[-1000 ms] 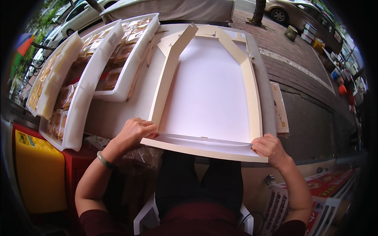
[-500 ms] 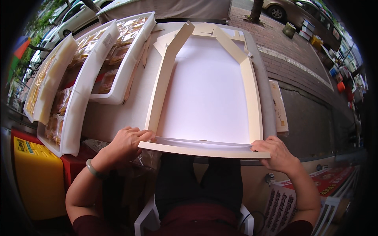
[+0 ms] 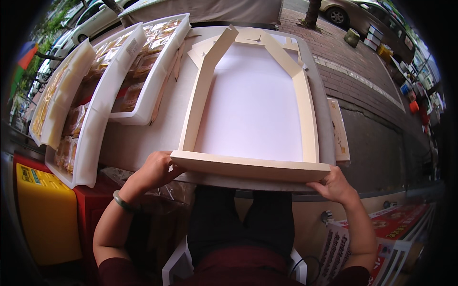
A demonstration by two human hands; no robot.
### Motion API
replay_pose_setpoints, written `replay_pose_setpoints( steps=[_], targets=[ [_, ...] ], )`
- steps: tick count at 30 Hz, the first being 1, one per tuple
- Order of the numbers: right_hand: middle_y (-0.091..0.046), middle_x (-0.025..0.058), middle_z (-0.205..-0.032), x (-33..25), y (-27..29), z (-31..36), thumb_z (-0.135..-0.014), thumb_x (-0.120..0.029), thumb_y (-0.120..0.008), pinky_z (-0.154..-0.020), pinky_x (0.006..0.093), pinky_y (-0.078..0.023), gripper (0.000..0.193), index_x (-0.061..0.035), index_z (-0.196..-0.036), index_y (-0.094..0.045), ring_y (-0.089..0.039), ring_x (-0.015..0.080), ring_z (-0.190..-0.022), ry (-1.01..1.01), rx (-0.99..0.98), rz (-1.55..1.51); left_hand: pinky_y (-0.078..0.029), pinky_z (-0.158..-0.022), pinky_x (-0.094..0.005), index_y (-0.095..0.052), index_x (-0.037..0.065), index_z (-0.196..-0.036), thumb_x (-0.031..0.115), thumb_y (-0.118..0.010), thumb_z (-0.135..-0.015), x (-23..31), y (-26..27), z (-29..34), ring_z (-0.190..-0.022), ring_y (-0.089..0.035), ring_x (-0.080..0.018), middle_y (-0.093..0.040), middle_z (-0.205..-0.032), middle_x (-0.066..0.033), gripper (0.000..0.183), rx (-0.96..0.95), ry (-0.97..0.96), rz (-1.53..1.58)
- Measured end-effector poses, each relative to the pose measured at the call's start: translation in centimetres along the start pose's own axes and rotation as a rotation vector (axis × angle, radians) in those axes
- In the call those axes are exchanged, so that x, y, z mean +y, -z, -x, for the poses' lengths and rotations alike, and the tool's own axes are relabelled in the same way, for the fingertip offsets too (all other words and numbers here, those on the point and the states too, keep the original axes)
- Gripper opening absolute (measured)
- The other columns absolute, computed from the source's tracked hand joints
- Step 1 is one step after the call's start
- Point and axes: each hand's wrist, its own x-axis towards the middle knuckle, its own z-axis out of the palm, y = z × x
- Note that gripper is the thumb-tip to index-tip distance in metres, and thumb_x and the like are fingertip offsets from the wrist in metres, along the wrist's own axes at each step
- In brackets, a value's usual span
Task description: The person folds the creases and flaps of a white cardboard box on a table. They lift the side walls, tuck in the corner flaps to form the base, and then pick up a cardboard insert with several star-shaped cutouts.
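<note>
A large cardboard box (image 3: 250, 109) lies in front of me, white on its inner base with cream folded side walls. Its near wall (image 3: 250, 168) stands up across the front, cream face toward me. At that wall's left corner, my left hand (image 3: 157, 170) has its fingers closed on the cardboard; a bracelet circles the wrist. My right hand (image 3: 338, 186) pinches the right corner, thumb along the lower edge. At the far end, the side walls bend inward and slotted flaps (image 3: 250, 37) spread loosely.
White plastic trays (image 3: 140, 114) of clear-wrapped food packs stand left on the grey table (image 3: 138, 143). A yellow box (image 3: 45, 214) and a red one sit low at left. A flat printed package (image 3: 339, 133) lies beside the table's right edge. Parked cars stand beyond.
The near wall of the box has tipped up from a folded-out position to upright. Both hands have shifted their hold at its corners, the right one slightly lower and to the right.
</note>
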Motion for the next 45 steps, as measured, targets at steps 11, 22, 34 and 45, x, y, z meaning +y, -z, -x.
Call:
replay_pose_setpoints(
  steps=[11,22,34,45],
  targets=[
    [-0.07,0.0188,-0.099,1.0,-1.0,0.0,-0.076,-0.005,-0.083,-0.076,0.0384,-0.054,0.022,0.0019,-0.094,-0.074,-0.069,0.0325,-0.088,0.041,0.13,-0.03,-0.055,-0.075,-0.0392,-0.073,0.006,-0.091,0.003,-0.078,-0.079,0.8,-0.8,-0.3,-0.089,-0.067,-0.0319,-0.072,-0.095,-0.0101,0.013,0.149,-0.061,0.079],
    [-0.069,0.0122,-0.114,1.3,-4.1,0.5,-0.074,-0.006,-0.084,-0.093,0.0412,-0.048,0.026,-0.0037,-0.099,-0.076,-0.058,0.0339,-0.108,0.057,0.394,-0.004,-0.055,-0.083,-0.0397,-0.074,0.008,-0.102,0.002,-0.081,-0.075,-1.1,-3.4,0.7,-0.099,-0.065,-0.0334,-0.072,-0.102,-0.0108,0.028,0.23,-0.085,-0.011],
    [-0.072,0.0086,-0.091,2.4,-0.3,0.8,-0.073,-0.021,-0.087,-0.086,0.0402,-0.047,0.027,-0.008,-0.094,-0.077,-0.062,0.0307,-0.09,0.117,0.051,0.156,-0.057,-0.073,-0.0394,-0.076,0.011,-0.094,0.017,-0.084,-0.075,-0.4,-1.5,0.5,-0.085,-0.07,-0.0323,-0.074,-0.096,-0.0096,0.021,-0.027,-0.198,-0.079],
    [-0.072,0.0081,-0.099,1.8,-0.4,-0.8,-0.071,-0.038,-0.09,-0.084,0.0418,-0.05,0.045,-0.0108,-0.103,-0.074,-0.06,0.0317,-0.089,0.051,0.018,0.236,-0.057,-0.07,-0.041,-0.075,0.01,-0.095,0.028,-0.083,-0.077,-0.2,-2.0,-0.1,-0.083,-0.069,-0.0332,-0.074,-0.091,-0.0101,0.027,0.037,-0.245,-0.179]
  ],
)
